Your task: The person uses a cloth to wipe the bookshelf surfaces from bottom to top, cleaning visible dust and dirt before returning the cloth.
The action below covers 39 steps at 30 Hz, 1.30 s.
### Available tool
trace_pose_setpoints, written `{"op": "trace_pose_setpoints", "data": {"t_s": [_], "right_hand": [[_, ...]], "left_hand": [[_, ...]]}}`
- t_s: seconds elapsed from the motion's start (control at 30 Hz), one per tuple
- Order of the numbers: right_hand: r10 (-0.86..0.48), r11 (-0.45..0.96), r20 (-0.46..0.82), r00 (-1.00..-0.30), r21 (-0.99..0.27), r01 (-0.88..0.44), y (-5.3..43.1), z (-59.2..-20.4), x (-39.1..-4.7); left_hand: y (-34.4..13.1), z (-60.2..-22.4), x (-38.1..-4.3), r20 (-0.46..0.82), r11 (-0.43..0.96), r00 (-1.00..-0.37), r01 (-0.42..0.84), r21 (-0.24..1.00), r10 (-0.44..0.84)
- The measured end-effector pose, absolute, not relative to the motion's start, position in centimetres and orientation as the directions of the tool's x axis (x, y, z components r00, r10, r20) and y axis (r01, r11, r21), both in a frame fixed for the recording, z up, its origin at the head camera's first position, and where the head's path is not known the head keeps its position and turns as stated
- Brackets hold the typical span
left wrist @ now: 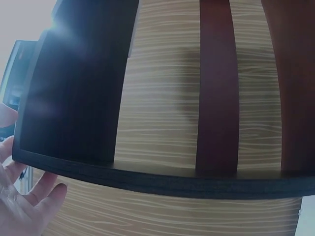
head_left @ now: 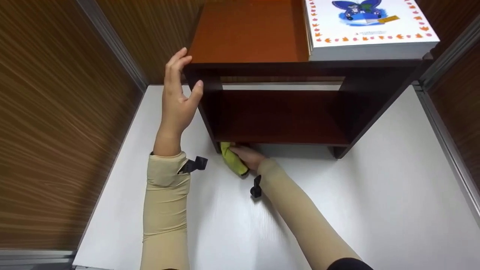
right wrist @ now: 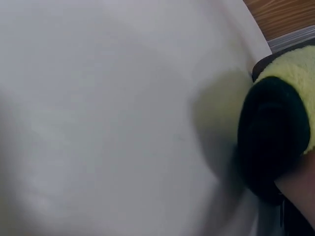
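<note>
A small reddish-brown shelf unit [head_left: 251,35] stands on the white tabletop. At its upper left corner is my left hand [head_left: 178,99], fingers extended upward and thumb spread apart, the fingertips right at the side panel's edge. In the left wrist view, fingers [left wrist: 47,196] show beside the dark shelf frame [left wrist: 162,182]. My right hand [head_left: 247,155] reaches low under the bottom board and grips a folded yellow-green cloth [head_left: 233,161] near the left foot. Part of that hand is hidden by the board. The cloth [right wrist: 295,69] shows a dark edge in the right wrist view.
A stack of books [head_left: 369,48] with a butterfly on the top cover lies on the unit's right half. Wood-grain walls [head_left: 56,131] rise on the left, back and right. The white tabletop [head_left: 232,232] extends in front of the unit.
</note>
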State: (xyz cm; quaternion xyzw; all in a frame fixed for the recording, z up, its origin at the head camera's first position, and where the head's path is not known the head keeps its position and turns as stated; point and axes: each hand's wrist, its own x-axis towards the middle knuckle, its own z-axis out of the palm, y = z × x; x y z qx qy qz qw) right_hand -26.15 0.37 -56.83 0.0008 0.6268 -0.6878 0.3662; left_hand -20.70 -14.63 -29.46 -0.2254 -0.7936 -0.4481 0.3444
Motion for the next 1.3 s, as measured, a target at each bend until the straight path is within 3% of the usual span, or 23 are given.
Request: {"op": "trace_pose_setpoints", "data": {"t_s": [0.13, 0.43, 0.67, 0.9, 1.0, 1.13, 1.3], "right_hand": [[-0.517, 0.078, -0.453, -0.726, -0.87, 0.487, 0.5, -56.7, -25.6], [-0.395, 0.164, -0.496, -0.773, -0.866, 0.472, -1.1, -56.8, -24.0], [-0.3, 0.198, -0.451, -0.84, -0.891, 0.408, -2.6, -56.5, -25.3], [-0.185, 0.29, -0.545, -0.818, -0.825, 0.485, -2.3, -56.4, -26.5], [-0.141, 0.255, -0.546, -0.826, -0.826, 0.502, -1.9, -56.2, -26.7], [-0.158, 0.163, -0.5, -0.852, -0.864, 0.477, -1.2, -55.8, -26.8], [-0.207, 0.175, -0.476, -0.855, -0.877, 0.447, -0.7, -55.9, -26.7]], "left_hand": [[-14.4, -29.4, -21.0, 0.766, 0.507, -0.643, 0.668, 0.545, 0.025], [-13.9, -30.3, -20.8, 0.795, 0.515, -0.605, 0.669, 0.536, -0.041], [-13.9, -29.9, -21.2, 0.812, 0.502, -0.582, 0.689, 0.522, -0.046], [-13.8, -30.1, -21.0, 0.806, 0.502, -0.591, 0.687, 0.526, -0.036], [-13.8, -30.1, -20.8, 0.797, 0.507, -0.602, 0.677, 0.534, -0.035], [-13.9, -29.7, -20.8, 0.775, 0.504, -0.631, 0.663, 0.554, -0.021], [-14.4, -29.4, -20.7, 0.75, 0.502, -0.661, 0.654, 0.566, 0.015]]}}
